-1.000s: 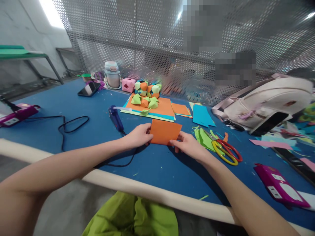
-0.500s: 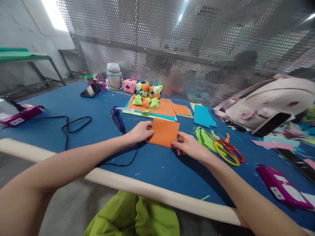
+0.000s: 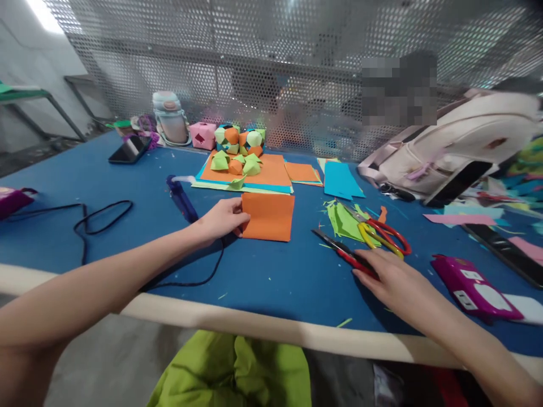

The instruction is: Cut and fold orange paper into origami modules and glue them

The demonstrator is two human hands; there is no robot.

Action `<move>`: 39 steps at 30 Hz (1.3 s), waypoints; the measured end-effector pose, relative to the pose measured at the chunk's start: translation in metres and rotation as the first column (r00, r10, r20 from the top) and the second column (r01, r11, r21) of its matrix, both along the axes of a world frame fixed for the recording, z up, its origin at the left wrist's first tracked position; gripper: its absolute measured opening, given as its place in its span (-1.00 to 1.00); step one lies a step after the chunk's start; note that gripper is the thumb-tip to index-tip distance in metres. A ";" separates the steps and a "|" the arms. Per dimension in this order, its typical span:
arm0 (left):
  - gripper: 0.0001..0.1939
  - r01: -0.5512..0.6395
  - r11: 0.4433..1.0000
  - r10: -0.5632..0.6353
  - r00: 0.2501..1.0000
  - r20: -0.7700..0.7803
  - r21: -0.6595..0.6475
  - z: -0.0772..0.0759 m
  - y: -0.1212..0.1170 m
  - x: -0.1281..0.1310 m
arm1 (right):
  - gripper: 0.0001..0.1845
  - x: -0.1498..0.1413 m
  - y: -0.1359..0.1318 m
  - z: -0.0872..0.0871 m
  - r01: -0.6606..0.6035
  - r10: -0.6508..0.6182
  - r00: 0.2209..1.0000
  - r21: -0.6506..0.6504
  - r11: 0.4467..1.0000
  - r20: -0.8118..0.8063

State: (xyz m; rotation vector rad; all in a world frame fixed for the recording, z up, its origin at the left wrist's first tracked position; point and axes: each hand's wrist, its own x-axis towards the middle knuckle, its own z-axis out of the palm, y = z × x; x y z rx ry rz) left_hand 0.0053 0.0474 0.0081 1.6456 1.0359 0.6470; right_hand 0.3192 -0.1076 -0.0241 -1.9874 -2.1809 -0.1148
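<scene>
My left hand [image 3: 224, 219] pinches the left edge of an orange sheet of paper [image 3: 268, 217], which stands slightly tilted above the blue table. My right hand [image 3: 384, 274] is closed round the red handles of a pair of dark-bladed scissors [image 3: 333, 243], their tip pointing left toward the paper. Just beyond lie larger scissors [image 3: 386, 236] with one red and one yellow handle, on green paper scraps [image 3: 345, 221]. A blue glue gun [image 3: 181, 199] rests left of my left hand. Folded green and orange paper pieces [image 3: 235, 164] sit on stacked coloured sheets [image 3: 271, 169].
Behind the stack are multicoloured paper balls [image 3: 240, 138], a pink paper box [image 3: 203, 135] and a bottle [image 3: 170, 118]. Blue paper [image 3: 340, 180], a pale backpack [image 3: 458, 141] and a magenta power strip [image 3: 475, 288] lie rightward. A black cord [image 3: 203, 277] crosses the table near my left arm.
My right hand has let go of the orange paper, moved right and taken hold of the dark-bladed scissors. My left hand still holds the paper. The view has shifted somewhat.
</scene>
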 end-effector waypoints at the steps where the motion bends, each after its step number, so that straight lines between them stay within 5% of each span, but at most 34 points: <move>1: -0.81 0.001 1.000 -0.001 1.000 -0.001 -0.006 0.001 0.000 0.000 | -0.64 0.001 0.000 -0.001 -0.007 0.007 1.000 0.003 1.000 -0.014; 10: -0.72 0.043 0.998 -0.045 0.998 -0.046 -0.040 0.010 -0.004 -0.001 | -0.68 -0.025 0.009 0.014 -0.095 0.131 0.960 0.153 0.984 -0.247; 15: -0.73 0.030 0.999 -0.032 0.994 -0.100 -0.022 0.013 -0.005 -0.001 | -0.71 -0.035 0.019 0.014 -0.170 0.205 0.908 0.124 0.978 -0.365; 21: -0.73 0.061 0.998 -0.061 0.990 -0.130 -0.001 0.013 -0.006 -0.001 | -0.72 -0.040 0.019 0.012 -0.218 0.226 0.887 0.066 0.974 -0.404; 30: -0.62 0.200 0.960 -0.133 0.941 -0.311 0.196 -0.001 -0.004 -0.007 | -0.72 -0.043 0.012 0.010 -0.188 0.193 0.884 0.055 0.981 -0.426; 39: -0.73 0.152 0.951 -0.049 0.933 -0.357 0.268 -0.008 -0.002 -0.005 | -0.73 -0.041 0.007 0.008 -0.193 0.192 0.883 0.042 0.980 -0.429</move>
